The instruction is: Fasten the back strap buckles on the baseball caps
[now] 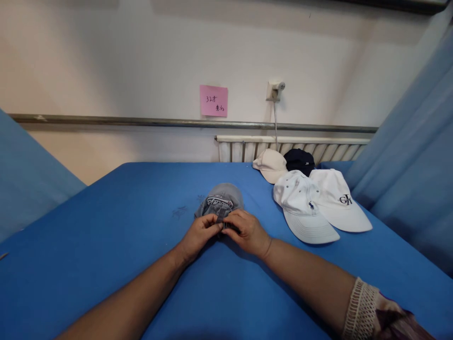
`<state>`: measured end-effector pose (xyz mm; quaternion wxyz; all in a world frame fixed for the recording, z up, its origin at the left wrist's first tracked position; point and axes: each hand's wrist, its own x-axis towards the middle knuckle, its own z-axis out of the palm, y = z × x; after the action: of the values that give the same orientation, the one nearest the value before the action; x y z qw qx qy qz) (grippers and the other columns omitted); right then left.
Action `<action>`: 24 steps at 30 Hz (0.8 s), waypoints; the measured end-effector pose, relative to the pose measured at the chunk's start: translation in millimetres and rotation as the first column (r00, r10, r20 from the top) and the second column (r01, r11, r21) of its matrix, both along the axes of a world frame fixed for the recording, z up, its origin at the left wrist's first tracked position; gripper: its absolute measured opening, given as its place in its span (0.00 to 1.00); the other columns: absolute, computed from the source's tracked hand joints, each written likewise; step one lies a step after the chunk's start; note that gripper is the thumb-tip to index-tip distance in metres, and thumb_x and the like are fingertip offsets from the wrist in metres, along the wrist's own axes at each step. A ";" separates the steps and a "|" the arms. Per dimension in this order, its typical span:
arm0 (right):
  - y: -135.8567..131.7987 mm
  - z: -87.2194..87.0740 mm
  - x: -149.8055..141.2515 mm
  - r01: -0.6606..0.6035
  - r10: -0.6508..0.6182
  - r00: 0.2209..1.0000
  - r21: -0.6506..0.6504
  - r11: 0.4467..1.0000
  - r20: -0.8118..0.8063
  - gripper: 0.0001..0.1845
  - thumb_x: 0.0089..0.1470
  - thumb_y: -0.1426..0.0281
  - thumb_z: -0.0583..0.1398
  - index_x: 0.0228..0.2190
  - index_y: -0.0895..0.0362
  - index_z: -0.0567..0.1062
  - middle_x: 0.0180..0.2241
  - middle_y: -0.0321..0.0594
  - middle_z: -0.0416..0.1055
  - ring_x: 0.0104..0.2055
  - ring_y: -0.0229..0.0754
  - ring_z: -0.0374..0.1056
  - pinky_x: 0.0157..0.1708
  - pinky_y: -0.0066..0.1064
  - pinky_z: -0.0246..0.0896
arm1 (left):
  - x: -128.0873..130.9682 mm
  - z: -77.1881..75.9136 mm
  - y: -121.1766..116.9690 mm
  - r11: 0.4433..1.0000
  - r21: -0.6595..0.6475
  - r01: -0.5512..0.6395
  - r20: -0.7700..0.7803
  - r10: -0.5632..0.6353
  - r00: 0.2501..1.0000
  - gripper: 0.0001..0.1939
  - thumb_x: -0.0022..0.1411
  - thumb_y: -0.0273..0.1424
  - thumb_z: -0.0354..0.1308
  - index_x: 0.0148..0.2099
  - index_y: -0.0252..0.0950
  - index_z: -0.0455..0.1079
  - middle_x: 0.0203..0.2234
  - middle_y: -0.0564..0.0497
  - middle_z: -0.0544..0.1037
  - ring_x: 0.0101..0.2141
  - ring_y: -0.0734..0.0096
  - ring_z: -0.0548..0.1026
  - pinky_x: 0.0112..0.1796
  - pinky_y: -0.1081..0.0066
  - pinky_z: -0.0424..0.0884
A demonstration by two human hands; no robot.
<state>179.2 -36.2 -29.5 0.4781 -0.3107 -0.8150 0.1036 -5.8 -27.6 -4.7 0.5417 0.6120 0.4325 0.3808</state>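
Observation:
A grey baseball cap (226,191) with raised lettering on its front lies on the blue-covered table, its strap side toward me. My left hand (201,232) pinches the cap's back strap (221,215) between thumb and fingers. From the other side, my right hand (249,231) is closed on the same strap area, thumb and fingertips pressed together. The two hands' fingertips almost meet at the strap. Part of the strap and the cap's near edge are hidden behind my fingers.
To the right lie a beige cap (271,163), a dark navy cap (300,160), a pale cap with a small horse emblem (297,193) and a white cap (332,193). Behind the blue table cover (106,236) is a radiator (247,150). Blue curtains (417,146) hang at both sides.

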 end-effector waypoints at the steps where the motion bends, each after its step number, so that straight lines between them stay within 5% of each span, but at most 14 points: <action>1: 0.1 -0.2 -0.2 0.003 -0.003 1.000 0.002 1.000 0.001 0.09 0.58 0.70 0.62 0.43 0.55 0.74 0.38 0.45 0.73 0.41 0.45 0.70 0.42 0.38 0.69 | -0.3 -0.6 0.2 1.000 -0.005 0.002 0.007 -0.002 1.000 0.13 0.52 0.37 0.65 0.27 0.33 0.68 0.21 0.55 0.69 0.25 0.74 0.64 0.29 0.72 0.59; 9: 4.0 -1.5 2.2 0.057 -0.068 0.990 -0.096 0.994 -0.124 0.07 0.59 0.68 0.61 0.40 0.54 0.75 0.34 0.40 0.73 0.37 0.42 0.70 0.38 0.34 0.67 | 1.3 -1.4 1.9 0.993 -0.111 -0.024 0.203 0.046 0.978 0.14 0.55 0.40 0.66 0.31 0.33 0.72 0.22 0.54 0.72 0.26 0.74 0.67 0.30 0.73 0.62; 18: 15.3 -6.7 8.6 0.135 -0.186 0.937 -0.185 0.973 -0.294 0.08 0.58 0.65 0.61 0.38 0.55 0.75 0.33 0.39 0.73 0.34 0.40 0.70 0.37 0.33 0.67 | -12.9 23.3 3.3 0.974 -0.175 -0.145 0.438 0.209 0.874 0.15 0.55 0.38 0.68 0.39 0.32 0.74 0.26 0.52 0.76 0.33 0.68 0.75 0.41 0.69 0.70; 24: 9.9 -1.9 6.7 0.086 -0.124 0.942 -0.134 0.987 -0.311 0.08 0.58 0.66 0.61 0.39 0.55 0.75 0.33 0.39 0.72 0.34 0.40 0.70 0.37 0.33 0.68 | -13.0 29.9 -3.7 0.983 -0.183 -0.024 0.388 0.094 0.917 0.15 0.57 0.39 0.66 0.30 0.35 0.67 0.18 0.57 0.68 0.25 0.72 0.72 0.31 0.72 0.69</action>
<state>185.9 -26.4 -31.4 0.5890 -0.3608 -0.7017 0.1749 -18.7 -31.3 25.2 0.6572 0.4597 0.3644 0.4733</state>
